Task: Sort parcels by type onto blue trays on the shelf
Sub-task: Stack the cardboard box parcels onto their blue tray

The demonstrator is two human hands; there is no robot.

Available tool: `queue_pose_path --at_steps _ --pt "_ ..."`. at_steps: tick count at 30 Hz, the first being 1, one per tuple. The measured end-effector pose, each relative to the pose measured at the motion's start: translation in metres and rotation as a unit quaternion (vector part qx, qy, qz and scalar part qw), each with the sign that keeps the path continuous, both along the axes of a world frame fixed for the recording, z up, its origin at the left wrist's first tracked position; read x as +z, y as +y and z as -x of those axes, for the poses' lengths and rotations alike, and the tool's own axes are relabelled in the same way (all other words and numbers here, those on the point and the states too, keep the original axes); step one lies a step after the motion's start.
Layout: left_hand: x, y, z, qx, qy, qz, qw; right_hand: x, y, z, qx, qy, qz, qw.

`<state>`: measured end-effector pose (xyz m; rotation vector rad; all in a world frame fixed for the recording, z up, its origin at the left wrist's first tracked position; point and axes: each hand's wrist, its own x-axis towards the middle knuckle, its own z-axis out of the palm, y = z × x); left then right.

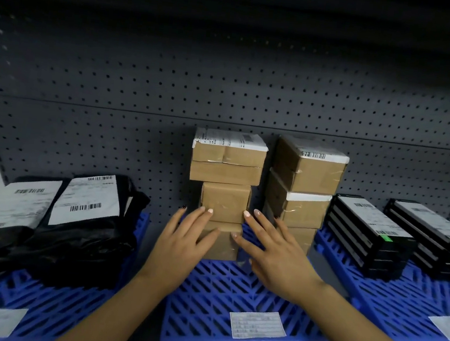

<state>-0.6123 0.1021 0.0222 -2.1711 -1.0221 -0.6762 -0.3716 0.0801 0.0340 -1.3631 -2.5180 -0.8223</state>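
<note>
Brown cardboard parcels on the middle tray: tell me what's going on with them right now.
A person is sorting parcels onto blue slatted plastic trays on a grey pegboard shelf. Both hands are at the left stack of brown cardboard parcels on the middle tray: the left hand and right hand lie flat with straight fingers against its lower boxes, steadying rather than gripping. A second brown stack stands beside it. Black plastic mailer bags fill the left tray, flat black boxes the right.

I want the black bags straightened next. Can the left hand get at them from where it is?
Probably yes. The left hand lies open on the brown boxes, holding nothing, and the black bags sit on the neighbouring blue tray with nothing between.
</note>
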Motion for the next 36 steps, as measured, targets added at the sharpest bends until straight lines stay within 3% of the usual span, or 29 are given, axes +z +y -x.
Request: queue_pose_path --at_steps 16,23,27,32,36 --pt "-0.007 0.022 0.005 -0.051 -0.002 -0.074 0.996 0.002 0.004 0.0 0.005 -0.004 -0.003 1.0" --pt "0.05 0.005 0.006 -0.062 -0.115 -0.1 0.986 0.047 -0.002 0.017 0.022 0.092 -0.039 0.995" --pt "0.079 0.005 0.009 -0.026 -0.175 -0.063 0.982 0.072 0.005 0.029 0.013 0.131 -0.053 0.99" --pt "0.082 0.02 0.016 0.034 -0.198 0.055 0.978 0.085 0.022 0.041 -0.028 0.168 -0.03 0.985" --pt "0.076 0.023 0.015 0.082 -0.16 0.072 0.981 0.081 0.029 0.046 -0.025 0.182 -0.014 0.983"
